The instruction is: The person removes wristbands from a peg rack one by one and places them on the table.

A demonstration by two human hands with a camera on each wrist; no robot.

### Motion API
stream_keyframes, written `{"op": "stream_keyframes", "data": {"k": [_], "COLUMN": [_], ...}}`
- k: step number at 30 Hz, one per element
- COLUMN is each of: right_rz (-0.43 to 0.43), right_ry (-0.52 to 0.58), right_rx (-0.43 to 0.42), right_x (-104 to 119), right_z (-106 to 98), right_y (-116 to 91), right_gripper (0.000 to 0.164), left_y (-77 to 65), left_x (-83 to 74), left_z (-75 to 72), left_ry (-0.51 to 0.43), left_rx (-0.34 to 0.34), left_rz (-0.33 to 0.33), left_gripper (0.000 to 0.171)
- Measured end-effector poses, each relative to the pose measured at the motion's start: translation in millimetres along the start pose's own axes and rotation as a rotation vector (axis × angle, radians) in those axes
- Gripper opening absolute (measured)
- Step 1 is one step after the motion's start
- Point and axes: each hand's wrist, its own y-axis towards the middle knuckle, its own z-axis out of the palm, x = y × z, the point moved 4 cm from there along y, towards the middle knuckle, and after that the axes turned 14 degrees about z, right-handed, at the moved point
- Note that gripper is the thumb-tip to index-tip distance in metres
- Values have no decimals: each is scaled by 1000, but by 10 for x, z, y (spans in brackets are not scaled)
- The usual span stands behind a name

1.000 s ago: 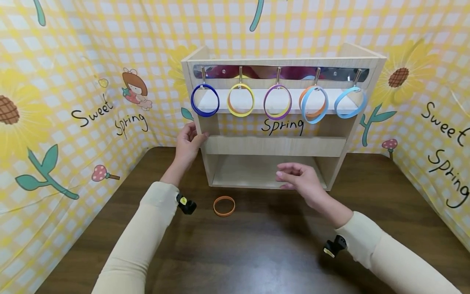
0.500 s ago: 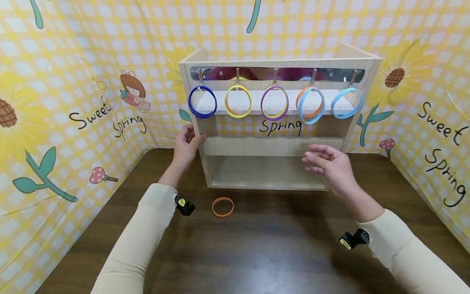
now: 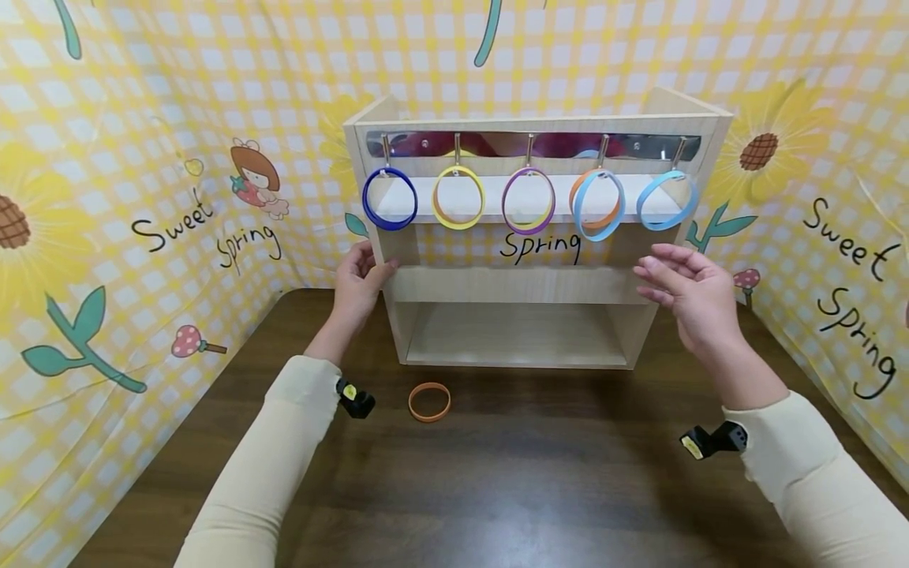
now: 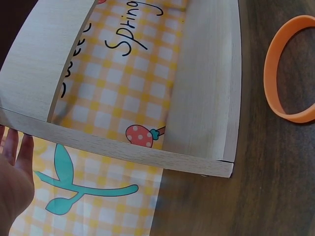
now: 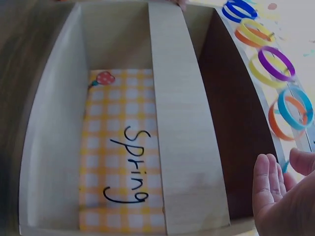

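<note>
A small wooden shelf (image 3: 525, 285) stands on the table. My left hand (image 3: 357, 288) holds its left side panel by the front edge, thumb in front and fingers on the outer side. My right hand (image 3: 692, 296) is raised at the shelf's right side with nothing in it, fingers loosely extended. Silicone wristbands hang from hooks: dark blue (image 3: 389, 228), yellow (image 3: 458, 228), purple (image 3: 528, 233), light blue with orange behind, and light blue (image 3: 656, 224) at the far right. An orange wristband (image 3: 429, 420) lies on the table before the shelf, also in the left wrist view.
A shiny metal strip (image 3: 497, 145) with the hooks runs along the shelf's upper front. Yellow checked cloth (image 3: 270, 71) surrounds the back and sides. The dark wooden table (image 3: 511, 473) extends in front of the shelf.
My right hand has moved right and up, from before the shelf's lower opening to its right side. My left hand stays on the panel. The head view has shifted slightly.
</note>
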Motion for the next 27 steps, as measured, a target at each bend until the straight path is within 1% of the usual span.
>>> {"op": "stream_keyframes", "data": {"k": [3,7,11,16,20,27], "right_rz": [-8,-1,-5,-9,12,53], "right_ry": [3,63,127,161,165,157], "right_rx": [-43,-76,-80,-69,-71,-83], "right_x": [66,137,208,280,308,322], "right_z": [-58,-119,-161,-184,-186,-189], "right_y": [14,51,94,147,170,198], "right_gripper": [18,20,22,24,26,27], "left_y": [4,1,3,7,5,3], "left_x": [-5,0,2,-1,-5,18], "left_z": [0,-1,0,3,6,-2], "left_ry": [12,17,13,12,4,-1], "left_rx": [2,0,-3,-4,-2,-5], "left_rz": [-5,-14,-17,-13,-7,3], "left_gripper": [31,31,31,35,41,39]}}
